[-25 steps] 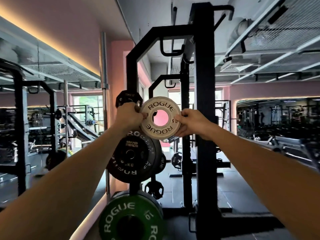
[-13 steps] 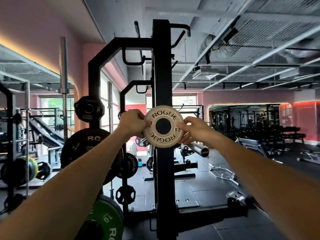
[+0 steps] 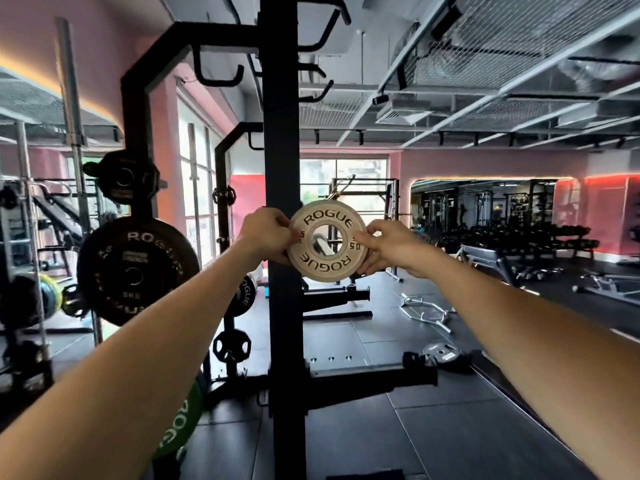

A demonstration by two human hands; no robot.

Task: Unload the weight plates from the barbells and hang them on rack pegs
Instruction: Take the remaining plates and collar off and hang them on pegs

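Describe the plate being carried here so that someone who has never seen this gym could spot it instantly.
Find the tall black steel rack upright in mid-frame. At its right edge, at chest height, the left hand and right hand pinch a small round cream-coloured weight plate between them. Unlike the big black plate hanging on the left, it is pale, much smaller and marked ROGUE in dark letters.

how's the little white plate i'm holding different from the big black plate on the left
The white plate is small and pale, held in the air by the left hand and right hand. The black plate is much larger, dark, and hangs on the rack. Both are round and read ROGUE.
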